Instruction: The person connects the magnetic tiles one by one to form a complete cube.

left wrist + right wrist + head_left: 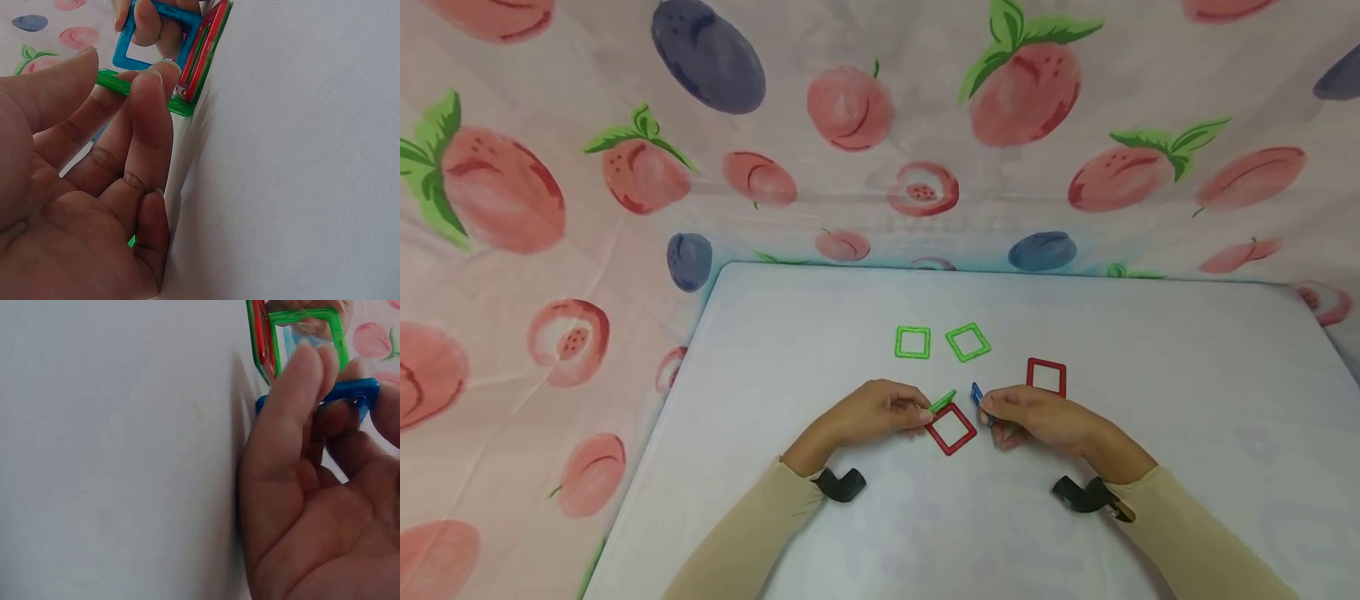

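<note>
Seen from above, a person in beige sleeves (745, 525) works at a white counter (805, 350) with small, open-centred plastic squares. The left hand (883, 410) pinches a tilted green square (943, 402) at the edge of a flat red square (962, 443). The left wrist view shows a green layer (205, 65) directly under that red one. Just to the right, the right hand (1033, 415) pinches a blue square (976, 393) between thumb and fingers — near the red square, apart from it in the head view. Beyond the hands lie two loose green squares (913, 356) (one turned at an angle), and a second red square (1063, 379) lies behind the right hand. Fruit-printed fabric (820, 200) — peaches and dark plums — hangs around the counter.
</note>
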The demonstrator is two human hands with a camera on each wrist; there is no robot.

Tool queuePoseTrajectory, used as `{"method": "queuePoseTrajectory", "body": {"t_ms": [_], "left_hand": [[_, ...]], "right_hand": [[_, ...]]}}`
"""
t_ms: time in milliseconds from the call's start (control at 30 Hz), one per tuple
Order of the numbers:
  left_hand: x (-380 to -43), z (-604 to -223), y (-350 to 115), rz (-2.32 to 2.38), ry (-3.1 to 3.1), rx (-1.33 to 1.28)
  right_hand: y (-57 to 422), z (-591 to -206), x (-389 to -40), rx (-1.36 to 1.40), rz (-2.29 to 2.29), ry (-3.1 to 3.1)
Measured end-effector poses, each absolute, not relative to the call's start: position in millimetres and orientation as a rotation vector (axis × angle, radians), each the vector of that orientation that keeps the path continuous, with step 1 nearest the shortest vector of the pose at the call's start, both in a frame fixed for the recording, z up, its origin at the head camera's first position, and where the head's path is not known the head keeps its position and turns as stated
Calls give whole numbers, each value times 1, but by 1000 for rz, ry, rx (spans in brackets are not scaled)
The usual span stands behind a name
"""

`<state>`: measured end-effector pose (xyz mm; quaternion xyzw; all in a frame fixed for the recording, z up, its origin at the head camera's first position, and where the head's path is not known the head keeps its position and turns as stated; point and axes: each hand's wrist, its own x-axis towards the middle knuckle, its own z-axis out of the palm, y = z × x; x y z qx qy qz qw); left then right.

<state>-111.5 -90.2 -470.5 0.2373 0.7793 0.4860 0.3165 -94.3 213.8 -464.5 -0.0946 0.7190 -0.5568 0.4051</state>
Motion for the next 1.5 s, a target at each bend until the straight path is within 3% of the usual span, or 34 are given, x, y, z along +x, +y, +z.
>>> {"method": "queuePoseTrajectory", "body": {"t_ms": [1500], "left_hand": [[-110, -469, -88, 1269, 2074, 628]], "right_hand": [[207, -463, -85, -244, -1312, 1956]]}}
